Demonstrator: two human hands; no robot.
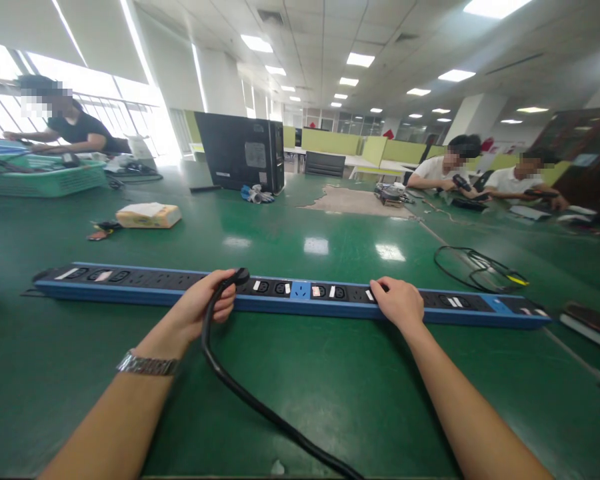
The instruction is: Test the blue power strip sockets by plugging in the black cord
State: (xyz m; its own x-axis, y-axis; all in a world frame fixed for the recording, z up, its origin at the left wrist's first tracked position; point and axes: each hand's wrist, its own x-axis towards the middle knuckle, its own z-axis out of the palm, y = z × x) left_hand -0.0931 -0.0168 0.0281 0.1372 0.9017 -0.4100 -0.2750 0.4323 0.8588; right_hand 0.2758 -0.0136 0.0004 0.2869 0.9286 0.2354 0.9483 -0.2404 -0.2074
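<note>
Running from near edge up leftward: black cable (260, 407). Gripping its plug (240, 275), fingers closed around it: left hand (207, 307), pressing plug at long blue power strip (290, 297) lying across green table (330, 387). Resting loosely open on strip right of centre: right hand (399, 303). Sitting farther back: computer case (243, 152), green basket (45, 177) far left.
</note>
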